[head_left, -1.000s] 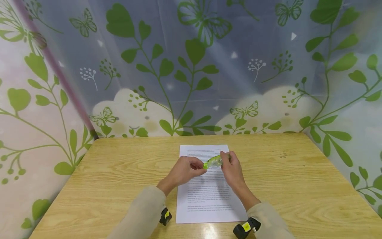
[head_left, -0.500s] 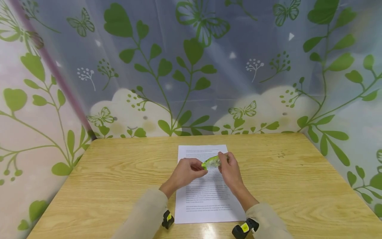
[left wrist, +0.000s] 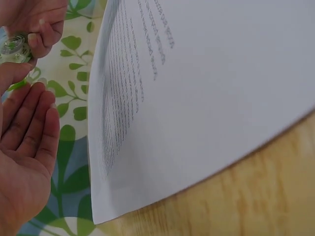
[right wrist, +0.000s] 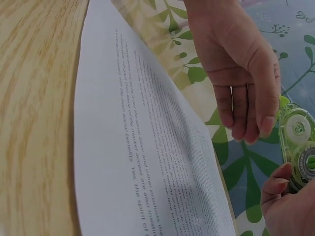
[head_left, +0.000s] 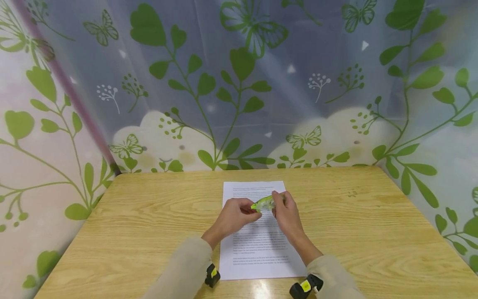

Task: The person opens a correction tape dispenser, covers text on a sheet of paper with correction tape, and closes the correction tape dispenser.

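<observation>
**Two hands on a green correction-tape dispenser over a printed sheet**

Above the far half of the white printed paper sheet (head_left: 257,232), both hands meet around a small translucent green plastic correction-tape dispenser (head_left: 264,203). The right hand (head_left: 285,216) has its fingers (right wrist: 275,189) curled round the dispenser's rounded body, where the clear casing shows the inner reels in the right wrist view (right wrist: 300,147). The left hand (head_left: 233,216) is at the dispenser's bright green tip; from the head view its fingertips look closed on that end, while the right wrist view shows its fingers (right wrist: 246,115) hanging nearly straight just beside the casing, so how firm that hold is cannot be told. In the left wrist view the left palm is open towards the camera, fingers (left wrist: 29,125) relaxed, with the dispenser (left wrist: 12,48) pinched by the other hand just above.

Held off the sheet, the dispenser lies tilted, its tip towards the left. The sheet lies flat at the middle of the light wooden desk (head_left: 373,232), its near edge close to the desk's near edge. Beige sleeves (head_left: 179,270) cover both forearms. A translucent curtain printed with green leaves and butterflies (head_left: 239,83) hangs behind the desk's far edge and along both sides.
</observation>
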`<state>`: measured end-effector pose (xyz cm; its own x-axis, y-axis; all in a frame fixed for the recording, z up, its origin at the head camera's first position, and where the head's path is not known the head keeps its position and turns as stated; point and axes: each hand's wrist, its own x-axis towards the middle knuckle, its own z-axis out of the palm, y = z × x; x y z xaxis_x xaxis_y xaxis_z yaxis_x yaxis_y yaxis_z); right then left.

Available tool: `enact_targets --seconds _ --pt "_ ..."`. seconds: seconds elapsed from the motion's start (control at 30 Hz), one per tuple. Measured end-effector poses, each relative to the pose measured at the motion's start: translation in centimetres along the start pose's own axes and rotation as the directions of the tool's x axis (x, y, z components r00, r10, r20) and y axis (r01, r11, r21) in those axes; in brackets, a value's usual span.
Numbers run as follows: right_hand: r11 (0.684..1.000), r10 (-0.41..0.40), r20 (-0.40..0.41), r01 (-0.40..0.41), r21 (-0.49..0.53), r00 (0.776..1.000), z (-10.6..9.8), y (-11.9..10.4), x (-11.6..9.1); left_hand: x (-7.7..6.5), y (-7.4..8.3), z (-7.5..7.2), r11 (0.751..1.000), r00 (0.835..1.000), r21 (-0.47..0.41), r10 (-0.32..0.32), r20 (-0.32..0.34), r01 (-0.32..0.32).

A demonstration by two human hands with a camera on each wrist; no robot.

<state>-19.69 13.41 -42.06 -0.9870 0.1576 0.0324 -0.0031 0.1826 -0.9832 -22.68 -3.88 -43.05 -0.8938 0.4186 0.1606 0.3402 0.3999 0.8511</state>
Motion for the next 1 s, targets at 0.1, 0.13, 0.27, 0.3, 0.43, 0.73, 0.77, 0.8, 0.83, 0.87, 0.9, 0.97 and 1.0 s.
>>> enact_targets --seconds 0.1,0.13,0.27,0.3,0.43,0.73,0.77,0.8,0.83,0.87,0.9,0.97,1.0 --pt "1.000 0.001 0.007 -0.001 0.004 1.000 0.0 0.0 0.0 0.0 0.1 0.0 1.000 1.000 -0.010 -0.002 -0.003 0.002" --pt "1.000 0.001 0.010 -0.001 0.004 1.000 0.0 0.0 0.0 0.0 0.1 0.1 1.000 1.000 -0.010 -0.003 -0.003 0.003" --pt "1.000 0.000 0.018 0.000 0.003 1.000 0.1 0.1 -0.1 0.0 0.3 0.1 1.000 1.000 -0.012 -0.001 -0.008 0.001" --pt "1.000 0.000 0.019 0.000 0.002 1.000 0.1 0.2 -0.1 0.0 0.3 0.1 1.000 1.000 -0.012 -0.002 -0.011 0.001" --pt "1.000 0.003 0.019 -0.003 -0.007 1.000 0.1 0.3 -0.1 0.0 0.4 0.2 1.000 1.000 -0.014 -0.004 -0.016 0.004" --pt "1.000 -0.003 0.012 0.003 0.030 1.000 0.0 0.3 0.0 -0.1 0.3 0.0 1.000 1.000 -0.008 0.018 -0.013 -0.018" --pt "1.000 -0.001 0.005 0.001 0.030 1.000 0.0 0.2 0.0 -0.1 0.2 -0.1 1.000 1.000 -0.002 0.021 -0.007 -0.021" --pt "1.000 0.002 -0.003 -0.002 0.025 1.000 -0.1 0.1 0.1 -0.1 0.1 -0.3 1.000 1.000 0.002 0.026 0.001 -0.026" --pt "1.000 0.002 -0.011 -0.002 0.021 1.000 -0.2 0.1 0.1 -0.1 -0.1 -0.6 0.999 1.000 0.011 0.030 0.007 -0.030" --pt "1.000 0.005 -0.022 -0.005 0.017 1.000 -0.3 0.1 0.1 0.0 -0.3 -0.9 0.999 0.999 0.024 0.030 0.010 -0.031" --pt "1.000 0.006 -0.031 -0.006 0.011 0.999 -0.4 0.0 0.2 0.0 -0.6 -1.3 0.999 1.000 0.044 0.026 0.009 -0.026" --pt "1.000 0.014 -0.051 -0.014 0.008 0.999 -0.7 0.0 0.3 -0.1 -0.8 -2.2 0.994 1.000 0.107 -0.001 0.008 0.000" --pt "1.000 0.016 -0.060 -0.015 0.012 0.998 -0.8 0.0 0.3 -0.1 -1.0 -2.7 0.989 1.000 0.149 -0.019 0.004 0.018"
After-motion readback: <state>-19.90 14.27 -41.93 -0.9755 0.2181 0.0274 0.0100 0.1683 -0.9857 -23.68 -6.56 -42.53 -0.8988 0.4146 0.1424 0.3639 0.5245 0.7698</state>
